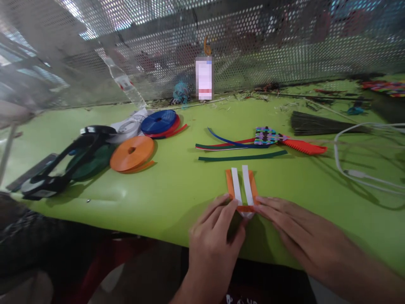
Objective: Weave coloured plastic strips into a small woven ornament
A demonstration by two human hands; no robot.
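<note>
Close to the table's front edge, orange and white strips (247,185) are folded and laced together into a small piece. Two white ends and two orange ends point away from me. My left hand (217,234) pinches the piece's left side and lower tip between fingers and thumb. From the right, my right hand (295,226) presses its fingertips on the other side; its thumb is hidden. Just beyond lie a loose green strip (243,156) and a bundle of blue, red and green strips (232,145). A woven multicolour fish-like piece (266,136) touches the bundle's right end.
Rolls of orange (132,154), blue (158,121) and green strip lie left, beside a black device (68,162). A red-orange handled tool (305,146), dark bristles (322,123) and a white cable (340,156) lie right. A phone (204,78) and bottle (123,80) stand behind, against perforated metal.
</note>
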